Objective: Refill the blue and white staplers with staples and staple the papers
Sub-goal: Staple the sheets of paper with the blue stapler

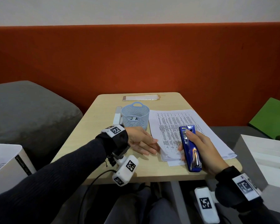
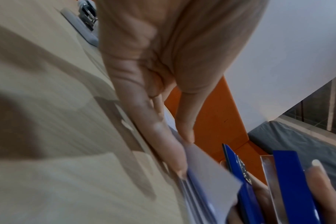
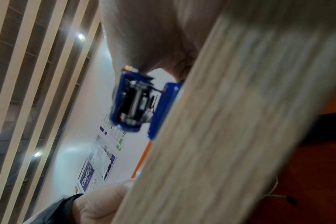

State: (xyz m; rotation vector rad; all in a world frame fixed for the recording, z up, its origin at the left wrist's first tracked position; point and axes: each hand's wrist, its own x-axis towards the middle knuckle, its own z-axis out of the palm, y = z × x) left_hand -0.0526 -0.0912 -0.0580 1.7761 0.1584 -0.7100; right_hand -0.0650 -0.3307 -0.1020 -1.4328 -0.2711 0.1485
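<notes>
head: right hand (image 1: pixel 200 147) grips blue stapler (image 1: pixel 190 147) over papers (image 1: pixel 176 126) on table (image 1: pixel 87 126); left hand (image 1: pixel 142 141) flat, fingers at sheet corner | left wrist: fingers (image 2: pixel 163 136) straight against paper edge | right wrist: stapler rear between thumb and fingers, base at table edge

A light wooden tabletop (image 1: pixel 95 143) stands against an orange padded backrest (image 1: pixel 136 59). Along its far edge lies a phone (image 1: pixel 141 97), flat. A pale blue perforated basket (image 1: pixel 135 116) with two loop handles stands near the middle of the far half. A grey cushion (image 1: pixel 27 110) sits off the left edge, a green folder (image 1: pixel 271 118) off the right, and a white box (image 1: pixel 265 159) by the near right corner.
</notes>
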